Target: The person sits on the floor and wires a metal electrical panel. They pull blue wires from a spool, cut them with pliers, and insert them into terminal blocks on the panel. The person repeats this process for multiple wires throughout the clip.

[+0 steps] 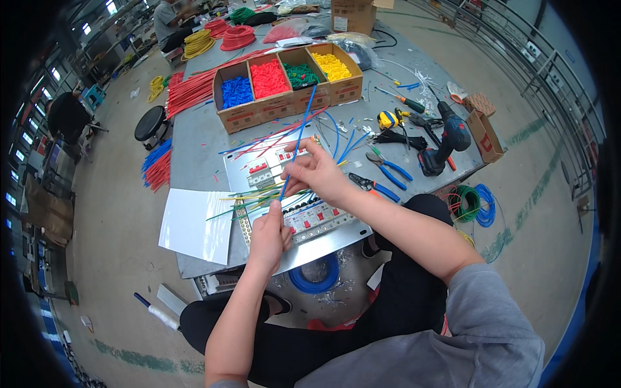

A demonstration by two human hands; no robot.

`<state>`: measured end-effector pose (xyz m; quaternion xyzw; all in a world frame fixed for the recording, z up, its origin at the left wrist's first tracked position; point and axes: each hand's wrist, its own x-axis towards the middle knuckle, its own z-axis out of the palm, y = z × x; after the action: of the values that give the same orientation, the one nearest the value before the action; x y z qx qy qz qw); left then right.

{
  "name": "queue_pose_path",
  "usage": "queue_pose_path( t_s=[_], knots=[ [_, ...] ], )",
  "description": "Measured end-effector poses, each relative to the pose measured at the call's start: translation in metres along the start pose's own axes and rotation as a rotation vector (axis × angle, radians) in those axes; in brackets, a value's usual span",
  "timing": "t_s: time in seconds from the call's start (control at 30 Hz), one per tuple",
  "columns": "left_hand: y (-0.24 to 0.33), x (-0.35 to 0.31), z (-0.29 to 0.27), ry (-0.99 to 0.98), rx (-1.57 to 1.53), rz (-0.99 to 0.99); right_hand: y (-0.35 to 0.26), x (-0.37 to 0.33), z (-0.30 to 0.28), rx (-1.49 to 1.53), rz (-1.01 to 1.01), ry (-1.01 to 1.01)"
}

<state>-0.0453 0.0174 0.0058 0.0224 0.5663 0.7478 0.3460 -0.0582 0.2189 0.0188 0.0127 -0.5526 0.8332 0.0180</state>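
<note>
A length of blue wire (303, 126) slants up and away between my hands. My left hand (268, 238) is closed on its lower end, thumb uppermost. Higher up, the thumb and fingers of my right hand (315, 171) pinch the same wire. Below both hands lies a metal mounting plate (349, 234) with rows of circuit breakers (317, 218) that have red switches. Green and yellow wires (249, 199) lie loose across the plate, partly hidden by my hands. More breakers (259, 173) sit at the plate's far side, and several red wires (275, 139) lie beyond them.
Beyond the plate stands a cardboard box (262, 110) split into compartments of blue, red, green and yellow caps. To the right lie blue-handled pliers (391, 169), wire strippers (372, 186), a tape measure (388, 119) and a cordless drill (446, 139). A white sheet (194, 223) lies left.
</note>
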Motion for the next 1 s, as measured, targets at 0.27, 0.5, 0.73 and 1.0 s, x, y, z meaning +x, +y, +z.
queue_pose_path(
  t_s=[0.27,0.5,0.73,1.0],
  knots=[
    [-0.005,-0.001,-0.004,-0.004,-0.015,-0.018,-0.006,0.001,-0.001,0.017,-0.065,0.047],
    [-0.004,-0.009,-0.005,0.004,-0.01,0.057,-0.014,0.008,-0.017,0.062,0.079,0.078],
    [-0.013,-0.006,-0.006,0.006,0.269,0.315,-0.01,0.007,-0.02,0.089,0.114,0.174],
    [-0.005,-0.011,-0.006,-0.117,-0.102,0.101,-0.01,0.005,-0.018,0.173,0.084,0.025]
  ],
)
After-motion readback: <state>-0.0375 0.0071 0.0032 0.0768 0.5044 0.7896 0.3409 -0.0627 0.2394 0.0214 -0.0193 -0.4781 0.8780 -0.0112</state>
